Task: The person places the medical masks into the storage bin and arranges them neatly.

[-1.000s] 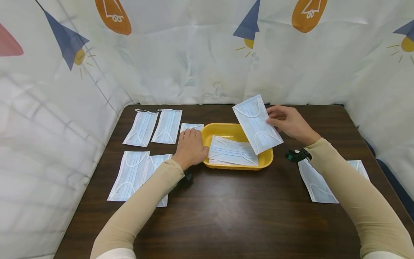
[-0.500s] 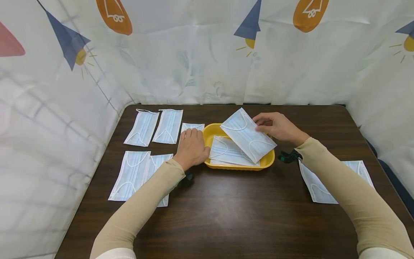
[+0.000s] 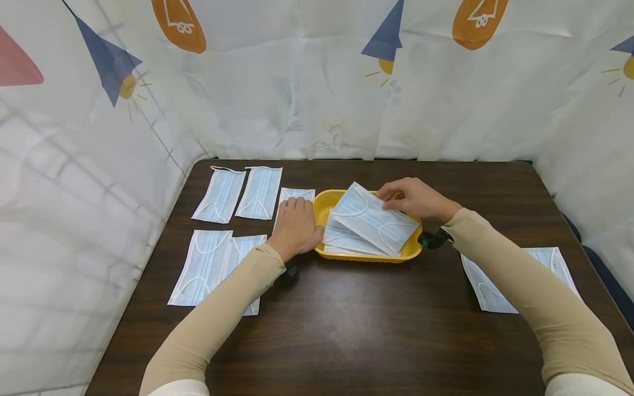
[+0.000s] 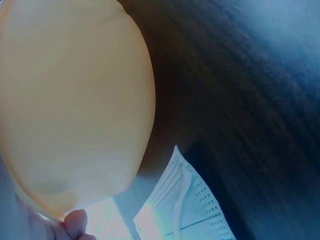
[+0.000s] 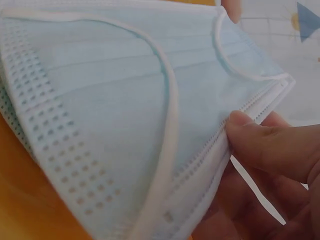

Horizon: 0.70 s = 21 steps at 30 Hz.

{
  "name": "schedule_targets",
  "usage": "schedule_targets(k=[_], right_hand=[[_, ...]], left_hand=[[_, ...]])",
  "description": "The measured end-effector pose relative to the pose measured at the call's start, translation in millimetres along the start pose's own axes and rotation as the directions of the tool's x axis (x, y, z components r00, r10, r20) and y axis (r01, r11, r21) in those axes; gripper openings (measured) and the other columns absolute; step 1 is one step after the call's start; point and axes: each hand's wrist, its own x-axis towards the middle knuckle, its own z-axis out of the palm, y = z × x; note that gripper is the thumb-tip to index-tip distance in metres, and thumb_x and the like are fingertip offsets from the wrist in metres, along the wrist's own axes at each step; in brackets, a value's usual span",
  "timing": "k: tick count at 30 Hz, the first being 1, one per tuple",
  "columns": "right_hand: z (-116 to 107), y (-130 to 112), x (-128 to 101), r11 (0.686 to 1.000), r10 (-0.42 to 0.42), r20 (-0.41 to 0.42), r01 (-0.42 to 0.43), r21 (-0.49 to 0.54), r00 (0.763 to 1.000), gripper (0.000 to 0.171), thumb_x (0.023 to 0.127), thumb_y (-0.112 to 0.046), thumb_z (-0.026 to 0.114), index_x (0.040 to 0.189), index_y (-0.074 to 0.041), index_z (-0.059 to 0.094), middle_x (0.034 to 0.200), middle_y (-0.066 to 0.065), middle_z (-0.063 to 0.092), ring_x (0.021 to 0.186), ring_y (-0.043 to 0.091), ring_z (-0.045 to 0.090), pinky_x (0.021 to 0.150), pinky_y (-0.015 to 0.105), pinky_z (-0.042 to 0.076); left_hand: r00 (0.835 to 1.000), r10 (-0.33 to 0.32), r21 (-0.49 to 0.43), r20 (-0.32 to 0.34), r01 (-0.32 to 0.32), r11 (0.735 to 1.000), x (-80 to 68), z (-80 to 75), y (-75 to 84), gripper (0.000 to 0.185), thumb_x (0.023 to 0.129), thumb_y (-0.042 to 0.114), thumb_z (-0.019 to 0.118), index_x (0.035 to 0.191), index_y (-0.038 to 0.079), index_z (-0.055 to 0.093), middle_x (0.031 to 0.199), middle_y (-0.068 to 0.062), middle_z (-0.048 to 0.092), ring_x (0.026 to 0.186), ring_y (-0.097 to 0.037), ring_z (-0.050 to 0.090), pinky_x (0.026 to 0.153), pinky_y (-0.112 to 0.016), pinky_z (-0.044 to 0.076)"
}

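A yellow tray stands on the table with face masks lying in it. My left hand is at its left end and grips the rim; in the left wrist view, curled fingertips show at the edge of the tray wall. Over the tray my right hand pinches a pale blue face mask by its right edge. In the right wrist view the thumb presses on the border of that mask, with other fingers behind it.
Several face masks lie on the left of the dark wooden table, among them one mask at the front and one partly under my left hand. On the right, more mask material lies partly under my right forearm. A patterned curtain hangs behind.
My right hand has moved left and down with its mask, which now lies lower over the masks in the tray. My left hand has stayed at the tray.
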Motion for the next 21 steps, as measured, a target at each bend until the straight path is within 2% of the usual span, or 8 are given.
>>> schedule_targets(k=[3, 10, 21], right_hand=[[2, -1, 2, 1.000, -0.017, 0.019, 0.017, -0.005, 1.000, 0.028, 0.099, -0.017, 0.068, 0.126, -0.015, 0.072, 0.124, 0.010, 0.074, 0.109, 0.027, 0.070, 0.094, 0.047, 0.057], [6, -3, 7, 0.999, -0.032, 0.053, 0.033, -0.016, 0.998, 0.027, 0.097, -0.017, 0.070, 0.124, -0.015, 0.074, 0.121, 0.008, 0.075, 0.109, 0.023, 0.070, 0.088, 0.039, 0.057], [13, -5, 20, 0.998, -0.060, 0.121, 0.063, -0.021, 0.991, 0.027, 0.098, -0.015, 0.069, 0.124, -0.016, 0.074, 0.117, 0.005, 0.077, 0.108, 0.020, 0.070, 0.095, 0.043, 0.056]], left_hand=[[1.000, -0.001, -0.003, 0.006, 0.001, 1.000, -0.7, -0.5, 1.1, 0.034, 0.093, 0.032, 0.049, 0.103, 0.000, 0.055, 0.096, -0.014, 0.051, 0.100, -0.034, 0.046, 0.099, -0.048, 0.037], [1.000, 0.005, 0.007, 0.004, -0.005, 1.000, -1.1, -0.7, 2.4, 0.033, 0.093, 0.032, 0.047, 0.100, 0.001, 0.054, 0.096, -0.014, 0.051, 0.100, -0.034, 0.047, 0.097, -0.048, 0.037], [1.000, -0.005, 0.015, 0.014, 0.005, 1.000, -1.2, -1.2, 2.2, 0.036, 0.094, 0.034, 0.048, 0.104, 0.000, 0.054, 0.096, -0.013, 0.050, 0.101, -0.033, 0.046, 0.098, -0.048, 0.037]])
